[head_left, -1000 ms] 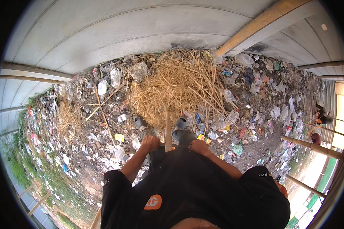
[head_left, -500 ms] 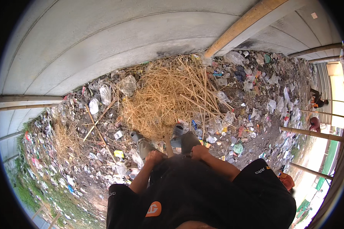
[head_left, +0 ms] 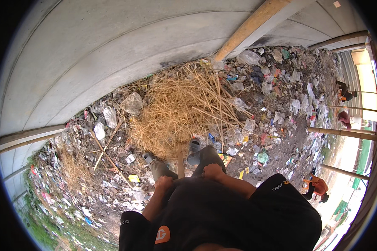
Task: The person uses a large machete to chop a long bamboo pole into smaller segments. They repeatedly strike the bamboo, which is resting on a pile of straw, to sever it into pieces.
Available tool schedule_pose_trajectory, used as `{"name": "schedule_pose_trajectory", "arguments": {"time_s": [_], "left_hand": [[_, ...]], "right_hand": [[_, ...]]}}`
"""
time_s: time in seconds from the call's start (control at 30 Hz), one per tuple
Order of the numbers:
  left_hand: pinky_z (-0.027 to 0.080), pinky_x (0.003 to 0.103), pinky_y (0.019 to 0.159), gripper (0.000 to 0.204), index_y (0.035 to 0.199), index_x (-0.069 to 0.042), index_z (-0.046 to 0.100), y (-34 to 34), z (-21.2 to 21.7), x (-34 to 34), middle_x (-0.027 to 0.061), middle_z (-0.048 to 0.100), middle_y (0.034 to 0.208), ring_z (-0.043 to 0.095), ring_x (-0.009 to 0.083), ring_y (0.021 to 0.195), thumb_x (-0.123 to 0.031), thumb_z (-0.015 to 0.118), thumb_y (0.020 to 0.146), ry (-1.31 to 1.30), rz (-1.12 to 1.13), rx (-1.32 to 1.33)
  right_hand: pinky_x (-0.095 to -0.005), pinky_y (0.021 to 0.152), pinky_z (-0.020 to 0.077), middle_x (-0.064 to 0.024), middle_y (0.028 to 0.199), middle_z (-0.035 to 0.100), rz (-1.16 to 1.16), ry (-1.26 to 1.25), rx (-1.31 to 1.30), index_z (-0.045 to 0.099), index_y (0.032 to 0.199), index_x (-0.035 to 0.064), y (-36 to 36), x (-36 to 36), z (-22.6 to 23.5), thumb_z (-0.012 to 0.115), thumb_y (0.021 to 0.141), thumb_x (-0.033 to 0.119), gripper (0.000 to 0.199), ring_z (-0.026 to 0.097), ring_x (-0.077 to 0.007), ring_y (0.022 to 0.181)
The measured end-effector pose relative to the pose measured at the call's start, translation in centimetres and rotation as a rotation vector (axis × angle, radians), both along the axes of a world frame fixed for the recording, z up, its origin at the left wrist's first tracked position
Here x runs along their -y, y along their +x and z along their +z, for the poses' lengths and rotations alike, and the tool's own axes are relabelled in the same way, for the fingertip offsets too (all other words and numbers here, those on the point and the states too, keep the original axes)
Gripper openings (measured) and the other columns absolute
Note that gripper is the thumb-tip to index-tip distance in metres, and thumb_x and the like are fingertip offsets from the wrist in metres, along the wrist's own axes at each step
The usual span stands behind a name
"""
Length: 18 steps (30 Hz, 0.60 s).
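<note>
Wooden and pale, the handle (head_left: pixel 180 161) of a long tool stands near the middle of the frame, running from the person's waist down toward the heap of dry straw (head_left: pixel 184 106) that fills the centre against the curved concrete wall (head_left: pixel 92 54) at the upper left. The left hand (head_left: pixel 164 183) and the right hand (head_left: pixel 213 171) sit a little apart at the lower centre, both closed into fists at the top of that handle, though the dark shirt hides exactly how the fingers wrap it. The tool's working end is buried in the straw or behind the person's grey boots (head_left: pixel 194 150), so its kind cannot be told. The handle looks stiff and light enough for one person, rough rather than slippery, and is best gripped as it is now, with two fists spaced along the upper shaft for leverage. The straw itself should be light, loose and springy, inclined to shed strands rather than lift as one mass. Around it the bare ground is strewn with plastic bottles (head_left: pixel 109 116), bags and scraps of wrapper. Other people (head_left: pixel 316 187) crouch at the right edge, well apart from the hands
</note>
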<state>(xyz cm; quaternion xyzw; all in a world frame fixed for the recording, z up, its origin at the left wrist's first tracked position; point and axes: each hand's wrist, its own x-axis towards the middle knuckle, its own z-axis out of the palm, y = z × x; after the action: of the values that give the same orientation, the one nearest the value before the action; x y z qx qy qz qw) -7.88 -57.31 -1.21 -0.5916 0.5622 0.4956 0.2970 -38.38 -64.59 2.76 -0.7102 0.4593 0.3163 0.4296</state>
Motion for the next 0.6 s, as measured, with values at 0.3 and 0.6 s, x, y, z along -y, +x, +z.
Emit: {"name": "schedule_pose_trajectory", "arguments": {"time_s": [0.3,0.6], "left_hand": [[0.057,0.047,0.09,0.028,0.108,-0.021,0.077,11.9,-0.5,4.3,0.0156,0.072,0.113,0.069,0.0348,0.107,-0.031,0.067,0.084,-0.033,-0.087,0.088],[0.058,0.05,0.085,0.027,0.1,-0.011,0.077,8.4,2.4,13.3,0.0181,0.073,0.106,0.071,0.0383,0.1,-0.023,0.062,0.081,-0.091,-0.119,-0.063]], "right_hand": [[-0.0494,0.084,0.0571,-0.0185,0.1,0.073,-0.179,0.047,0.07,0.076,0.093,0.0062,11.5,3.7,0.5,0.068,0.071,0.032,0.035,0.071,-0.0387,0.095],[-0.0491,0.088,0.0563,-0.0196,0.094,0.073,-0.223,0.059,-0.112,0.076,0.094,0.0079,9.3,8.0,0.7,0.068,0.071,0.032,0.035,0.07,-0.0393,0.095]]}}
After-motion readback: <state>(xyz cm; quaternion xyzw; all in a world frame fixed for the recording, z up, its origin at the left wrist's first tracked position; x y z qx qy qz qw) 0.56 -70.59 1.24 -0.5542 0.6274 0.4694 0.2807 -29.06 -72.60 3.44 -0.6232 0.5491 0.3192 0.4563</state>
